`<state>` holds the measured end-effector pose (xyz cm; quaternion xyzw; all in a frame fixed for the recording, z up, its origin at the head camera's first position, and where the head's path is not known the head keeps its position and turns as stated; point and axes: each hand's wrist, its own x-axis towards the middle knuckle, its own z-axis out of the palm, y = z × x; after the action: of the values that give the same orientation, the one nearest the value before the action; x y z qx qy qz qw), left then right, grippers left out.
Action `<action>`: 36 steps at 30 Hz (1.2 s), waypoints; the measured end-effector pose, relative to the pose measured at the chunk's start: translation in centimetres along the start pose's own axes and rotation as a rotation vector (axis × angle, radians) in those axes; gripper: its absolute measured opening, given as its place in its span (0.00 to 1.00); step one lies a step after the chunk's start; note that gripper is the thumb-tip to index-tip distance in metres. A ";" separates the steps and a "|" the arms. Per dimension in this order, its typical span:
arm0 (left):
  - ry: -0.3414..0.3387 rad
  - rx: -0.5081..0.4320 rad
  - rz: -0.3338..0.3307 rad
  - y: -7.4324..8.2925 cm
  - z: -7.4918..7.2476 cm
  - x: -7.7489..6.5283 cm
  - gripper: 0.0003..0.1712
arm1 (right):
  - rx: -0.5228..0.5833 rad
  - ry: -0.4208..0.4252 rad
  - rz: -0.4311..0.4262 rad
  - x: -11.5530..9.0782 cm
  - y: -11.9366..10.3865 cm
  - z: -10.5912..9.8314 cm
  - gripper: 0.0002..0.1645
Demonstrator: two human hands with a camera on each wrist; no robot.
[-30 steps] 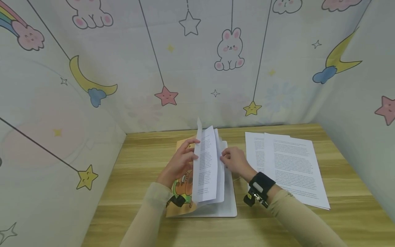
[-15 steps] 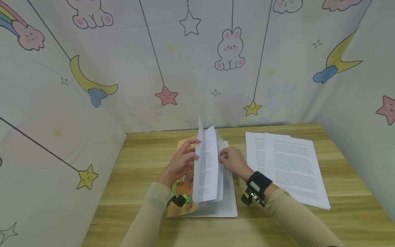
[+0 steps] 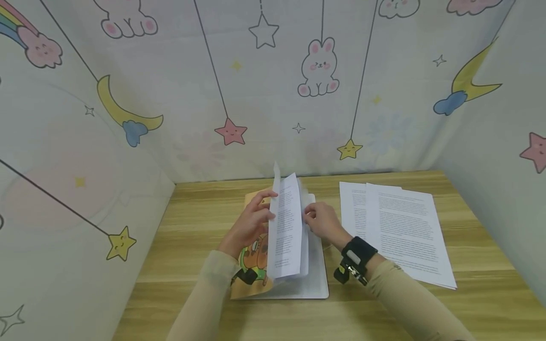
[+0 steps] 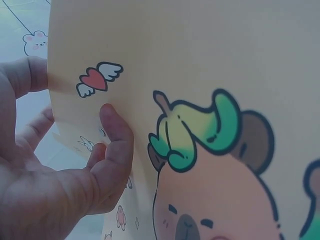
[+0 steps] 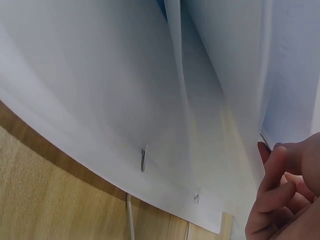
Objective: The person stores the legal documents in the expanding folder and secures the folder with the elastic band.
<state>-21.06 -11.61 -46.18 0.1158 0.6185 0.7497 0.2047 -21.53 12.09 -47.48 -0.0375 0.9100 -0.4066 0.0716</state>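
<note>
A folder (image 3: 317, 279) with an orange cartoon cover (image 4: 200, 45) stands part-way opened on the wooden table. Its raised leaves hold printed sheets (image 3: 287, 227). At the left, my left hand (image 3: 251, 225) grips the edge of the raised cover and front leaves, some fingers behind the edge and others in front in the left wrist view. My right hand (image 3: 325, 221) pinches the edge of a rear leaf (image 5: 245, 90), thumb and index finger together. The inside back (image 5: 115, 100) of the folder lies pale beneath, with small metal clips (image 5: 144, 159) near its edge.
Two overlapping printed sheets (image 3: 407, 232) lie on the table to the right, near the right forearm. A thin cord (image 5: 130, 215) runs out from under the folder's edge. Curtains (image 3: 264, 94) with cartoon prints stand close behind and at both sides of the wooden table (image 3: 192, 227).
The right hand and the rear leaf it pinches have shifted slightly left, bringing that leaf closer to the printed sheets. The left hand holds its place.
</note>
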 end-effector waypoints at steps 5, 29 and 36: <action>-0.001 0.000 0.002 0.0 0.0 0.0 0.35 | 0.012 0.003 -0.010 -0.1 0.1 -0.3 0.16; 0.008 -0.003 0.016 0.4 -0.1 -0.4 0.34 | -0.062 0.138 -0.046 -2.1 5.2 -5.6 0.20; 0.013 0.004 0.024 0.4 -0.2 -0.4 0.34 | -0.136 0.205 0.038 -3.0 8.8 -8.1 0.24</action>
<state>-20.86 -12.02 -45.79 0.1189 0.6199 0.7517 0.1914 -19.96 24.30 -48.44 0.0166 0.9386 -0.3442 -0.0169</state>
